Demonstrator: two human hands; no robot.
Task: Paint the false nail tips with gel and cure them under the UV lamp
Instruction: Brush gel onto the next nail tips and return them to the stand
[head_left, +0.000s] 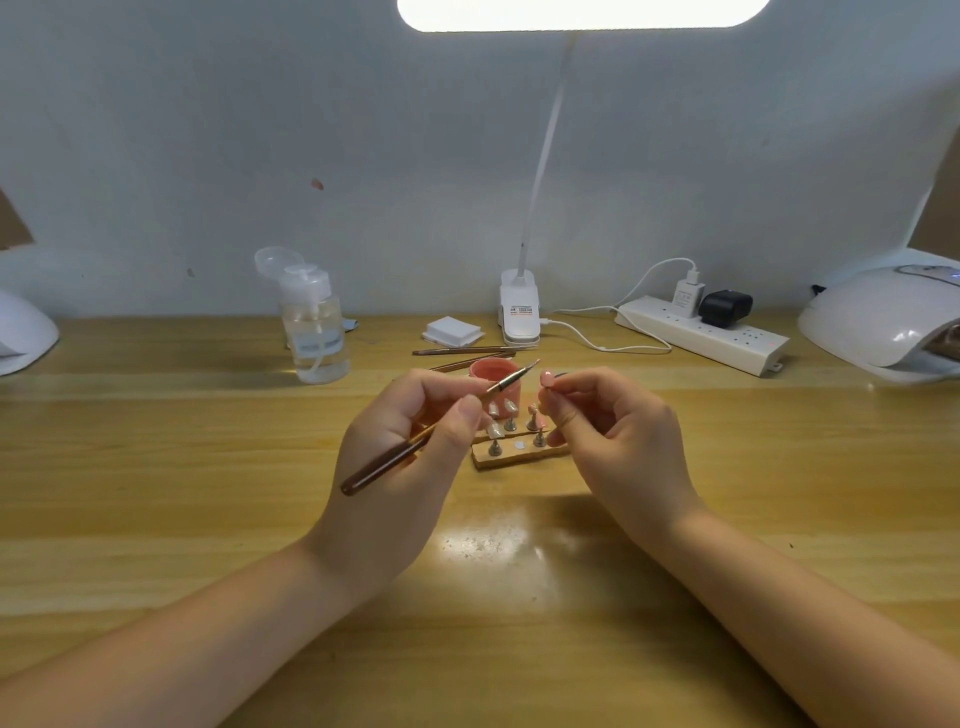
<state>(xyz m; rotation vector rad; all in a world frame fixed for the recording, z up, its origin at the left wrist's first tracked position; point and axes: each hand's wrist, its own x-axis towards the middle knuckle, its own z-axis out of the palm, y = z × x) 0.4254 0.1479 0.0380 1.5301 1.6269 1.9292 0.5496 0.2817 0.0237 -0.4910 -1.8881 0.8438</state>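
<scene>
Left hand (410, 441) grips gel brush (415, 441), bristles aimed right at pink nail tip (546, 378) pinched by right hand (618, 431), just apart.

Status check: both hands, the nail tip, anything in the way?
Left hand grips brush. Right hand pinches pink nail tip, brush point just short of it. Stand and gel pot sit behind; nothing between.

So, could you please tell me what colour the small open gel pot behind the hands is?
Pink; the small open gel pot shows best in the head view.
</scene>
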